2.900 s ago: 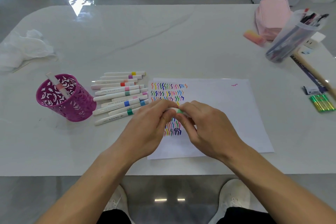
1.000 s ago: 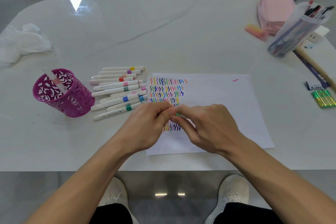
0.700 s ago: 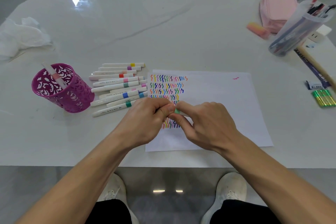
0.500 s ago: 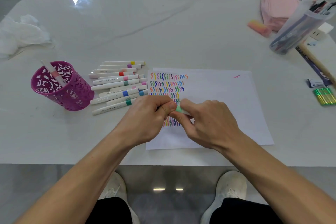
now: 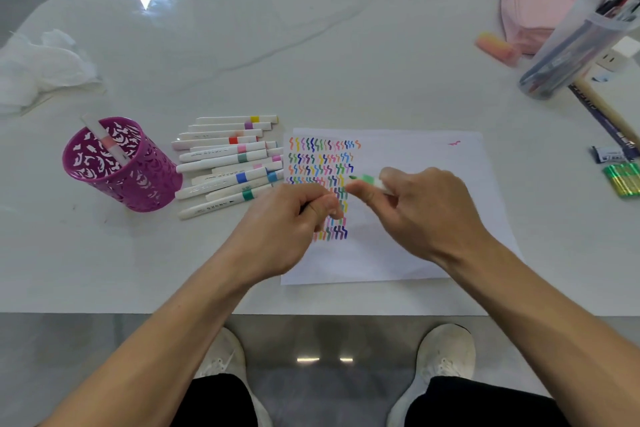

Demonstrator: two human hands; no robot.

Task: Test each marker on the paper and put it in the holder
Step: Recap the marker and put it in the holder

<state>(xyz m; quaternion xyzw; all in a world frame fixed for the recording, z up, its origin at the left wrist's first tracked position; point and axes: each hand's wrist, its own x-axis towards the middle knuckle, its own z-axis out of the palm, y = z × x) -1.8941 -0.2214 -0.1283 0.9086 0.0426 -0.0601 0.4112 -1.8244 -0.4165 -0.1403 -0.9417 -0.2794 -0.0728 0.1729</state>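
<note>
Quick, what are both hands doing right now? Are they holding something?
Left hand: fingers curled; cannot tell whether anything is inside.
Right hand: pinching the uncapped white marker with a green band.

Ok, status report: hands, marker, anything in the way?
Right hand grips green marker, tip bare, over paper. Left hand curled, contents hidden. Nothing between tip and paper.
</note>
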